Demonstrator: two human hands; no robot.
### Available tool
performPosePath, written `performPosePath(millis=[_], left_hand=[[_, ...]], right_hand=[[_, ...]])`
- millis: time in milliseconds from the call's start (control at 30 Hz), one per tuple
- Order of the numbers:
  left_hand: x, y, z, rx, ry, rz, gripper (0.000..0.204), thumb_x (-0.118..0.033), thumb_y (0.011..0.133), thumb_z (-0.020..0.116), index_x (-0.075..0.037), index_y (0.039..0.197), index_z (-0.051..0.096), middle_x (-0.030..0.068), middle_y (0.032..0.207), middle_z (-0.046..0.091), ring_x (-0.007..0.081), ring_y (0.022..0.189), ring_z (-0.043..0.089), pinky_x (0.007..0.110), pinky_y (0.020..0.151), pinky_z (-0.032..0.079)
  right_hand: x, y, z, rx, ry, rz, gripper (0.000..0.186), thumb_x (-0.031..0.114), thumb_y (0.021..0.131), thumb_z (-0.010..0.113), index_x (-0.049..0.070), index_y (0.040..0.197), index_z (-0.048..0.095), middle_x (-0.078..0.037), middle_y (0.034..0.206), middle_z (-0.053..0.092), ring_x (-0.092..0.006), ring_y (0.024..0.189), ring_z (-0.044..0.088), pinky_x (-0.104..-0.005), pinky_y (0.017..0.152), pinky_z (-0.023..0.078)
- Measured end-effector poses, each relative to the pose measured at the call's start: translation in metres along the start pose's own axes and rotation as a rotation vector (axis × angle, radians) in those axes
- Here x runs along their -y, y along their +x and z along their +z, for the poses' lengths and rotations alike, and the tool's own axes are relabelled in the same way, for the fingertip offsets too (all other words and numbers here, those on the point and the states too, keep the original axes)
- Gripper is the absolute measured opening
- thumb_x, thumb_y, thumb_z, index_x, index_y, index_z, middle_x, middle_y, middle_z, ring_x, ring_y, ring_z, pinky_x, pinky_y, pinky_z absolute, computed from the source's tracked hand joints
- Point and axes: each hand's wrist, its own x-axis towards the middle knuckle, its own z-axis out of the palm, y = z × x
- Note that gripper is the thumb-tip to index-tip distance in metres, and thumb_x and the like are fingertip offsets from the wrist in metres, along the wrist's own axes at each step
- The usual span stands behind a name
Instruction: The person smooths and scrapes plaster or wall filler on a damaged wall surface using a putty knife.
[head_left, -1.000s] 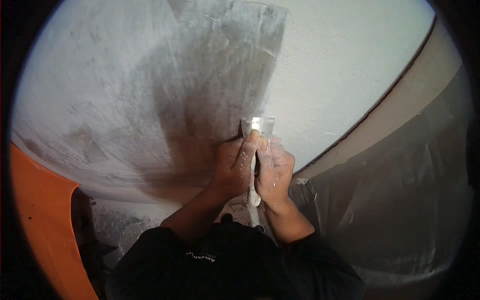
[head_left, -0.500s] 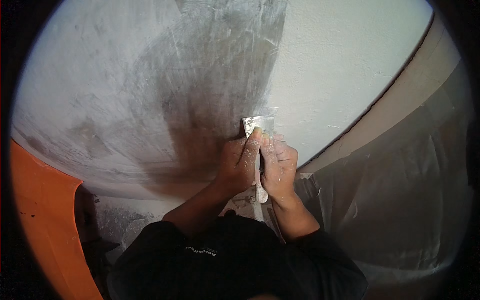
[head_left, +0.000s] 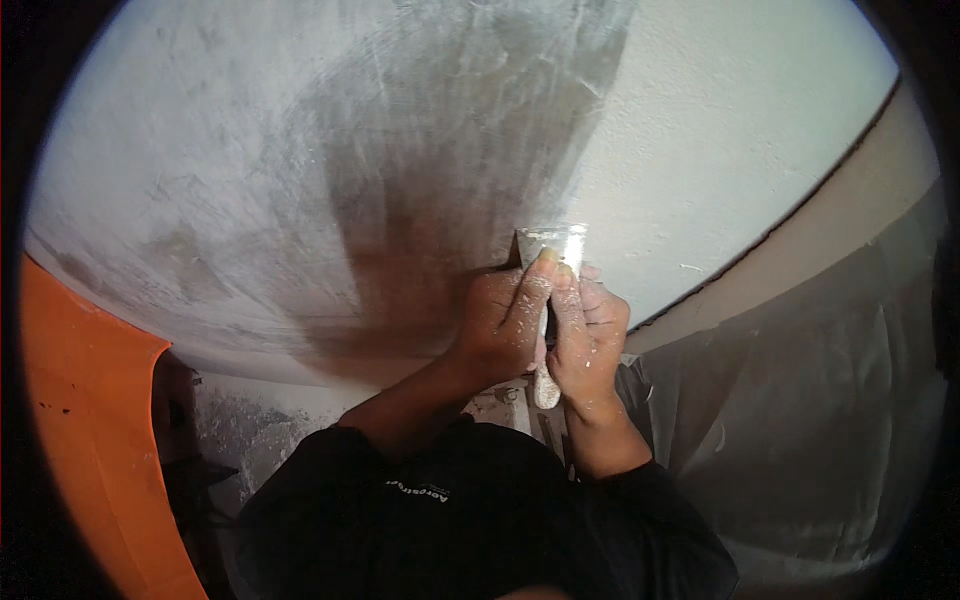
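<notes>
Both my hands grip one putty knife [head_left: 546, 388] with a wide metal blade and a whitish, dust-specked handle. My left hand [head_left: 503, 318] wraps round it from the left and my right hand [head_left: 590, 335] from the right, thumbs side by side on the lower blade. The blade's edge meets the wall [head_left: 700, 150], where a grey scraped area borders an off-white coated part. White flecks dot my fingers. The handle's end sticks out below my palms; most of the handle is hidden between the hands.
An orange sheet [head_left: 90, 420] hangs at the left edge. Grey sheeting [head_left: 790, 430] covers the lower right. A dark crack-like seam [head_left: 770, 232] runs along the wall's right side. Whitish residue [head_left: 250, 430] lies on a surface at the lower left.
The putty knife and both hands sit slightly farther right in the picture. The wall and its grey patch have also shifted in view. The grip is unchanged.
</notes>
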Motion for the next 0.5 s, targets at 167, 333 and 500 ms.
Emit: performPosePath(millis=[167,333,500], left_hand=[[0.006,-0.004,-0.004,0.074,0.016,-0.121,0.04,-0.024,0.104,0.043,0.002,0.08,0.062,-0.0006,0.057,0.055,0.0032,0.045,0.048,0.022,0.04,0.035],[0.015,-0.003,0.006,0.055,-0.105,-0.089,0.054,-0.03,0.105,0.03,0.011,0.105,0.064,0.0131,0.076,0.068,0.011,0.055,0.06,0.023,0.043,0.044],[-0.005,-0.003,0.018,0.032,-0.124,-0.203,0.058,-0.035,0.106,0.029,0.011,0.104,0.065,0.0147,0.078,0.068,0.0097,0.048,0.055,0.021,0.037,0.038]], right_hand=[[0.01,0.002,-0.01,0.057,0.017,0.065,0.025,0.008,0.099,0.052,-0.006,0.084,0.066,-0.002,0.068,0.06,-0.0054,0.056,0.049,-0.0216,0.051,0.037],[0.007,0.012,-0.017,0.102,-0.069,-0.021,0.028,0.008,0.1,0.052,-0.003,0.078,0.064,0.0,0.059,0.056,-0.0035,0.047,0.045,-0.0209,0.044,0.033],[0.01,0.016,-0.024,0.107,-0.176,-0.061,0.029,0.009,0.1,0.052,-0.002,0.075,0.063,0.001,0.055,0.055,-0.0036,0.046,0.045,-0.0213,0.043,0.033]])
